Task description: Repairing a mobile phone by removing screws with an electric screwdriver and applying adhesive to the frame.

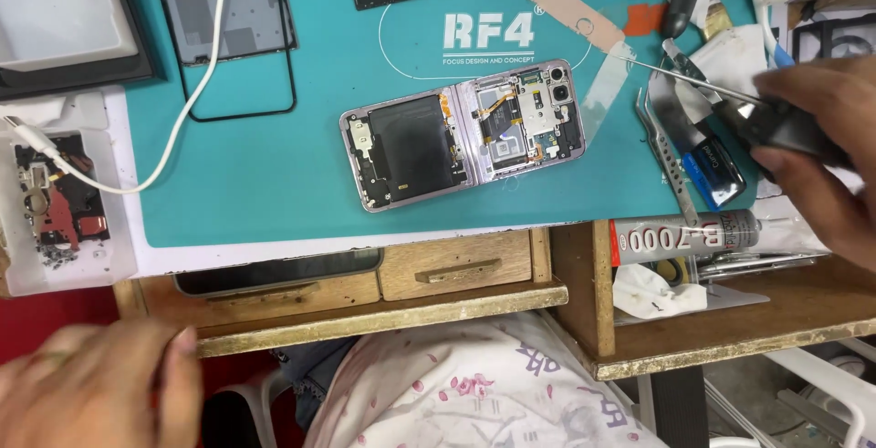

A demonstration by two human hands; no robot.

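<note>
On the teal mat (274, 183) lies the opened foldable phone (463, 131); right hand (821, 138) pinches a dark tool (785, 129), left hand (91, 384) hangs low, its grip unclear.

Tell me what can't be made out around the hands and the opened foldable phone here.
- Right hand: cut off by the right edge; the dark object it grips is blurred, its kind unclear.
- Left hand: blurred, cropped by the bottom-left corner; nothing visibly held.
- Opened foldable phone: internal parts too small to identify.
- Glue tube: its far end hidden behind the right hand.
</note>
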